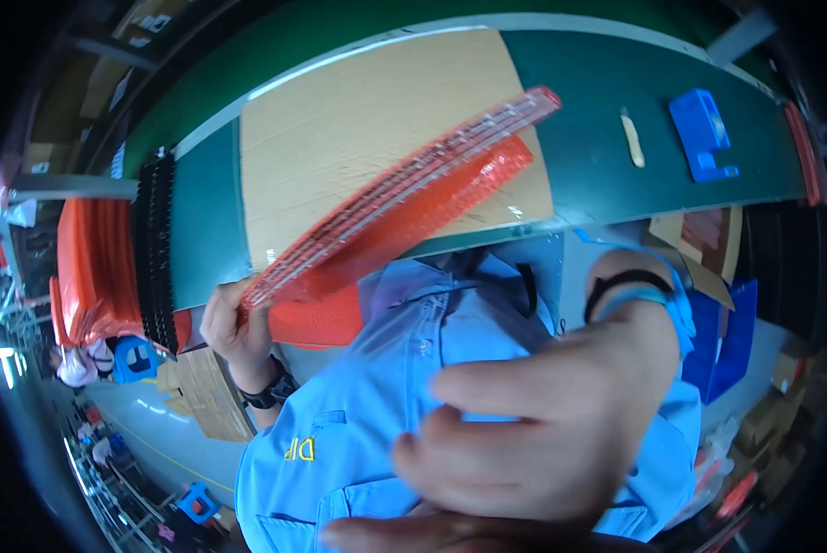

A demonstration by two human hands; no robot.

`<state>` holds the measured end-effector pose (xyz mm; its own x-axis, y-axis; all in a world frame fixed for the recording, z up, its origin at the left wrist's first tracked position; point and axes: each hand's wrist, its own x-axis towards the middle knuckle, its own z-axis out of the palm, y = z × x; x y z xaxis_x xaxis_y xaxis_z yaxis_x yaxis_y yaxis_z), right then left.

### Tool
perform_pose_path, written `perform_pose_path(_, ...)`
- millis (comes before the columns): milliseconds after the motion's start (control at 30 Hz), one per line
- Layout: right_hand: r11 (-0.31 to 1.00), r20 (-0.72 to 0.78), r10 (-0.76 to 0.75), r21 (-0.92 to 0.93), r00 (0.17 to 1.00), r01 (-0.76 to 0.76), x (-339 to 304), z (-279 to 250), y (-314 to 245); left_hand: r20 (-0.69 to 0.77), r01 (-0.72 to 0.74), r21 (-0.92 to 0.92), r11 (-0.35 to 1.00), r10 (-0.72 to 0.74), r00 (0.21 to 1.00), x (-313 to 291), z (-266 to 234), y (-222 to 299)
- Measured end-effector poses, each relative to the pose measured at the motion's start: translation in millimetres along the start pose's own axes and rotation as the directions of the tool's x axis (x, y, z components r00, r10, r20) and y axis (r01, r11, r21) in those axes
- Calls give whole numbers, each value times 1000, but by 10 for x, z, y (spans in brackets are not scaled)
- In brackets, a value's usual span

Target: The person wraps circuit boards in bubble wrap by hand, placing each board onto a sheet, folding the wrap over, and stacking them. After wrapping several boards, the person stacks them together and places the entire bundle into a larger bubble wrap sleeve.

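My left hand is closed around the lower left end of a long, flat pack in red bubble wrap. Rows of light marks run along its narrow edge. The pack slants up to the right over a cardboard sheet on the green table. Close to the camera, in front of my blue shirt, my right hand is slightly blurred. Its fingers are bent and apart, with nothing visible in them. More red bubble material shows below the pack, beside my left hand.
A cream-handled knife and a blue tape dispenser lie on the right of the green table. Black strips stand at its left end, next to stacked red packs. An opened carton and blue bin are at right.
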<state>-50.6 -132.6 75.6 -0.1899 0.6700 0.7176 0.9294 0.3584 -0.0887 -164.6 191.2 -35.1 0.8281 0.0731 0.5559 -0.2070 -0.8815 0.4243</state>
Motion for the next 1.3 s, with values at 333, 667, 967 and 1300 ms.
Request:
perform_pose_path(333, 801, -260, 494, -236, 830, -551, -564, 58, 294, 9, 11, -8, 1000, -11, 1000, -46, -65, -7)
perform_pose_path(667, 718, -236, 458, -470, 857, -513, -693, 383, 630, 28, -16, -17, 1000, 17, 999, -20, -97, 35)
perform_pose_path(967, 611, -362, 503, -494, 785, -619, -1052, 235, 735, -10, -53, -83, 995, 52, 999, -84, -29, -78)
perform_pose_path(1300, 612, -403, 427, -529, 809, -587, -1183, 290, 759, -38, -36, -73, 997, 34, 999, -86, 41, -41)
